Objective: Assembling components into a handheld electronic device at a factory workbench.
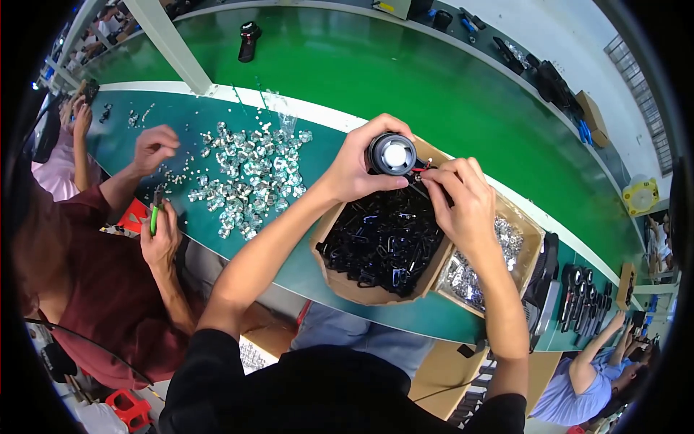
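Observation:
My left hand [361,163] is closed round a black round lamp head [391,154] with a bright white disc in its face. My right hand [463,199] pinches at a short red wire [419,171] beside the lamp head's lower right; the fingertips partly hide it. Both hands are raised over an open cardboard box [340,284] filled with small shiny black parts [387,242]. Under my right wrist stands a second, shallower cardboard box [531,249] with small silvery metal parts [508,242].
A heap of small clear-and-silver parts [253,170] spreads over the bench to the left. There a co-worker holds green-handled pliers [154,217]. Several black handheld devices [578,296] lie at the right; another black device [248,42] rests on the green belt [318,58].

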The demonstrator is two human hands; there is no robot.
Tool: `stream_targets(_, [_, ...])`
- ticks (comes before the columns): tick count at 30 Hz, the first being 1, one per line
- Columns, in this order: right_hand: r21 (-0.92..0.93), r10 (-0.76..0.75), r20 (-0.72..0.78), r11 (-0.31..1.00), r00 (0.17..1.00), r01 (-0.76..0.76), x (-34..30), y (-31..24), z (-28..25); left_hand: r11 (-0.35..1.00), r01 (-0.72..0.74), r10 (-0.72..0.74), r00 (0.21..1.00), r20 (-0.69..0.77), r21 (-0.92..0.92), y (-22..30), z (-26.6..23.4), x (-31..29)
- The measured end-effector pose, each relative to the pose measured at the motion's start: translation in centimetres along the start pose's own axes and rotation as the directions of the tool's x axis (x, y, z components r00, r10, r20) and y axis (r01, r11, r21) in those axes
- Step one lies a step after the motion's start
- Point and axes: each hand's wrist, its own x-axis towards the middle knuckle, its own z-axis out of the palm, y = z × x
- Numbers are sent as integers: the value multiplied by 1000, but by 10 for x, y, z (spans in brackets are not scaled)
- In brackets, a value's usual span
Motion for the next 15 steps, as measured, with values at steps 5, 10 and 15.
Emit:
stream_targets(5, [30, 31, 35, 999, 999, -32, 1, -2, 1, 996, -17, 13, 999, 53, 92, 1, -2, -1])
stream_targets(10, [-86, 96, 67, 992, 993, -90, -1, -8, 0, 983, -54, 43, 997, 64, 173, 6, 1, 1])
stream_targets(15, [-174, 123, 115, 979, 986, -102, -2, -16, 0, 962, -91, 67, 993, 98, 257, 9, 4, 1])
